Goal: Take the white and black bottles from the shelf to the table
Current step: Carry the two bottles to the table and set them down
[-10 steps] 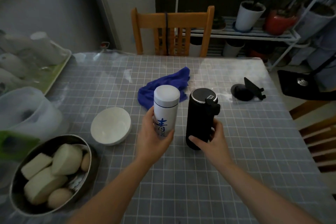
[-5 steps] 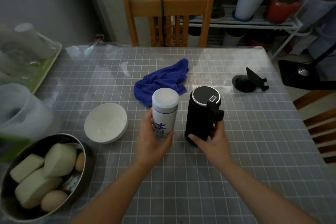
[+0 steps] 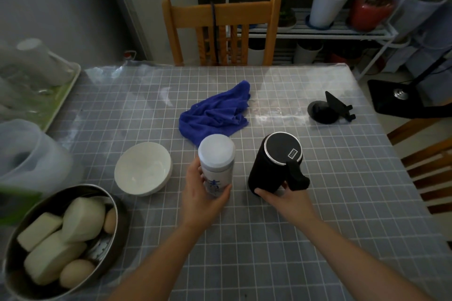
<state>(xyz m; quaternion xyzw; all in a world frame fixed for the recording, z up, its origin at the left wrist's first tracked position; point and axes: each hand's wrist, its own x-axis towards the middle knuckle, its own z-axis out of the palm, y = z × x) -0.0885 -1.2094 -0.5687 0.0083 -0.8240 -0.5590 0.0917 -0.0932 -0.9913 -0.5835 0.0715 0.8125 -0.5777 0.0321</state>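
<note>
The white bottle (image 3: 216, 164), with blue characters on its side, stands upright over the grid-patterned table (image 3: 318, 203), and my left hand (image 3: 203, 199) is wrapped around its lower part. The black bottle (image 3: 275, 164), with a silver-rimmed lid and a side strap, stands to its right. My right hand (image 3: 288, 199) grips that bottle near its base. Both bottles sit at the middle of the table; whether their bases touch the surface I cannot tell. The metal shelf (image 3: 342, 35) is at the back right.
A blue cloth (image 3: 215, 112) lies just behind the bottles. A white bowl (image 3: 143, 171) is to the left, with a metal bowl of buns and eggs (image 3: 58, 239) at the near left. A black stand (image 3: 327, 109) sits far right. A wooden chair (image 3: 220, 29) faces the far edge.
Both bottles have come lower and nearer to me, and have moved slightly apart. The view tilted further down, so their lids show more from above.
</note>
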